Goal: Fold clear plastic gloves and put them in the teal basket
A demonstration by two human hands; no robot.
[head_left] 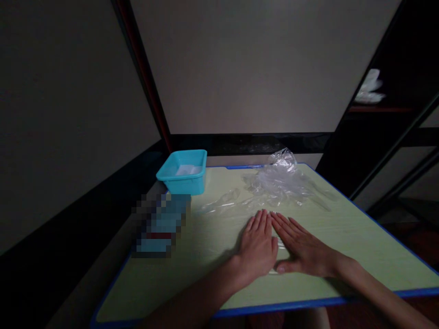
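Note:
Palm down near the front of the table, my left hand (258,244) presses on a piece of clear plastic film (281,245). My right hand (302,249) lies flat beside it, its fingertips close to the left ones. Both hands have their fingers stretched out and hold nothing. A strip of the shiny film shows between the two hands; the rest of it is hidden under them. Beyond the fingertips, a crumpled heap of clear plastic bags (281,180) rests on the far right part of the table, and a thin clear piece (222,201) trails to its left.
A turquoise plastic basin (187,183) with something white inside stands at the table's far left corner. In front of it lies a blurred-out flat item (161,226). The pale yellow table (206,256) has a blue edge, with cupboard panels behind and a dark shelf at right.

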